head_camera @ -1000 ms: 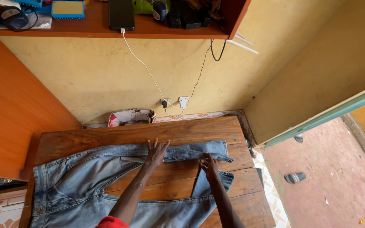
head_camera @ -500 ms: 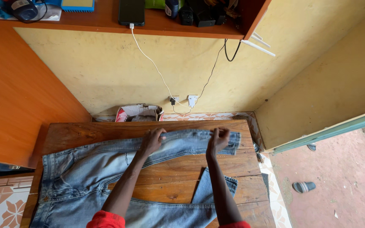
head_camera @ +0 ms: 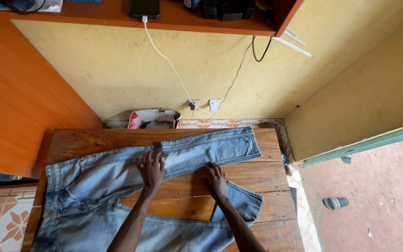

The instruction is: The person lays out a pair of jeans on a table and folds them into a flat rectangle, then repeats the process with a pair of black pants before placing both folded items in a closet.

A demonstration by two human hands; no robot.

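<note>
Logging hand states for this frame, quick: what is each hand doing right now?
Left hand: open, flat on the far leg of the jeans.
Right hand: open, flat at that leg's near edge; grips nothing.

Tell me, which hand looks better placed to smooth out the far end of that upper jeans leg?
Probably the right hand. It rests at the lower edge of the upper jeans leg, nearer the hem. The left hand lies flat farther back, toward the knee and waistband.
</note>
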